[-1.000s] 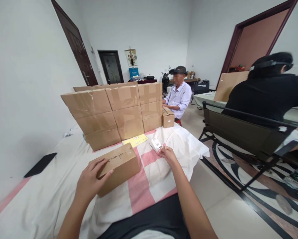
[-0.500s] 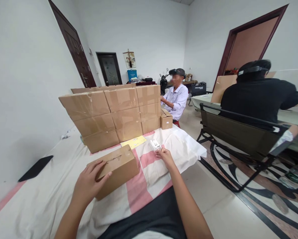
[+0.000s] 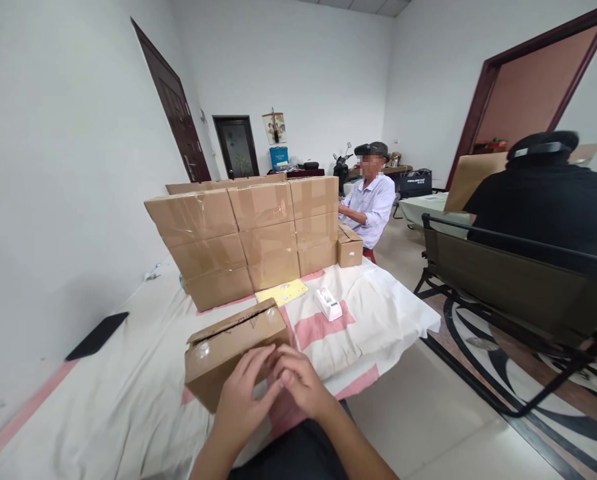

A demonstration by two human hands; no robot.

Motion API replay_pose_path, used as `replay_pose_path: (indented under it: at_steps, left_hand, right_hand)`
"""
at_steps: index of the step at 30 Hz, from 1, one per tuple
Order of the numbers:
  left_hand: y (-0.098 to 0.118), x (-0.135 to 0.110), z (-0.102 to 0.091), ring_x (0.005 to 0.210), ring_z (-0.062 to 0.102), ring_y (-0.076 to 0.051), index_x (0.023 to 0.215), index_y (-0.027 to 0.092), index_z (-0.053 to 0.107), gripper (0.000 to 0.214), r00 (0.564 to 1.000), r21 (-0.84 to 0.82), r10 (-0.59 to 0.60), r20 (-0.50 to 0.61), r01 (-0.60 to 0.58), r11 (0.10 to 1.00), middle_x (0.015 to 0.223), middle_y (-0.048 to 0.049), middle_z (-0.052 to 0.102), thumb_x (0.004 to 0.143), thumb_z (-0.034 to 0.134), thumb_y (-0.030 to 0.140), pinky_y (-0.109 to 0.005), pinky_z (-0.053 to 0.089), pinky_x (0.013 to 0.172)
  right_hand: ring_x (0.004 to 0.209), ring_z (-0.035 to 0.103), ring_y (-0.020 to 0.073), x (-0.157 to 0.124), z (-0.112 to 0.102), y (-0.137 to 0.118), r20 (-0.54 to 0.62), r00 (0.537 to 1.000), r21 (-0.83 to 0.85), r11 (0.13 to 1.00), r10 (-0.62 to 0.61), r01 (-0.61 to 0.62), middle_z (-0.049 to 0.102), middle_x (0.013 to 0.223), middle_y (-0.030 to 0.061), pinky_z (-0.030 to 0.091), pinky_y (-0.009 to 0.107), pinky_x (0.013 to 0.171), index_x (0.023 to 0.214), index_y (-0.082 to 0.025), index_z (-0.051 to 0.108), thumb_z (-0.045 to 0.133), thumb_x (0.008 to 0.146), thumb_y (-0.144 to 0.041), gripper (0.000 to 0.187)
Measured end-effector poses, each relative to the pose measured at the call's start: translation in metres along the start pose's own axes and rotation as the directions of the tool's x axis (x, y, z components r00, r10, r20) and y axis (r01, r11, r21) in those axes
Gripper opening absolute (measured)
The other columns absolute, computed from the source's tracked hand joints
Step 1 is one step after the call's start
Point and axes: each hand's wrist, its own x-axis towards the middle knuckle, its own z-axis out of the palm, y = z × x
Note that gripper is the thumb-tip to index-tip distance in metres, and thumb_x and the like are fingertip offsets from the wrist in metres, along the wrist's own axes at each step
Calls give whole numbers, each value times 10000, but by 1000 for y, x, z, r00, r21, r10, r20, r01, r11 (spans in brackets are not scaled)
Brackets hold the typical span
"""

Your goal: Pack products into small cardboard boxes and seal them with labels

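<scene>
A small cardboard box (image 3: 236,337) lies on the cloth in front of me, a dark seam running along its top. Close to its near right side, my left hand (image 3: 248,380) and my right hand (image 3: 298,380) meet, fingers curled and tips pressed together. Anything between the fingertips is too small or hidden to make out. Beyond my right hand, a white plastic device (image 3: 328,305), like a small tape dispenser, rests on the cloth, untouched.
Stacked cardboard boxes (image 3: 271,243) form a wall behind, with a yellow sheet (image 3: 282,292) before them and a single box (image 3: 350,248) at their right end. A black flat object (image 3: 97,335) lies left. One person (image 3: 371,200) sits beyond; another (image 3: 541,193) sits right in a folding chair (image 3: 518,280).
My right hand has let go of the white device and come left to meet my left hand. My left hand has left the box top for its near right side. The box has turned slightly.
</scene>
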Motion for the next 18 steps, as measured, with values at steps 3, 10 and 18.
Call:
replay_pose_path:
  at_steps: [3,10,18]
  left_hand:
    - [-2,-2,-3,923,746,-234,1013,266,728,198,994,-107,-106,4,105,989,1026,-67,776,943,641,429,-335,621,782]
    - [-3,-3,-10,706,688,-199,940,263,701,210,971,-147,-201,129,220,964,813,-25,726,943,627,459,-306,573,658]
    - [-1,0,-10,703,680,-194,804,256,660,275,1000,105,-6,-9,7,994,745,-27,700,1019,521,358,-320,512,659]
  right_hand:
    - [936,629,228,-1,3,-1,36,999,-71,997,25,-23,633,977,85,491,363,854,870,-205,683,407,1021,-664,556]
    - [936,627,230,-6,1,11,14,1000,-80,996,28,-27,625,980,79,483,363,858,886,-214,674,423,1041,-588,476]
    - [797,605,199,-3,11,33,-80,984,-170,971,158,-169,648,828,42,449,309,740,852,-210,641,431,1065,-471,397]
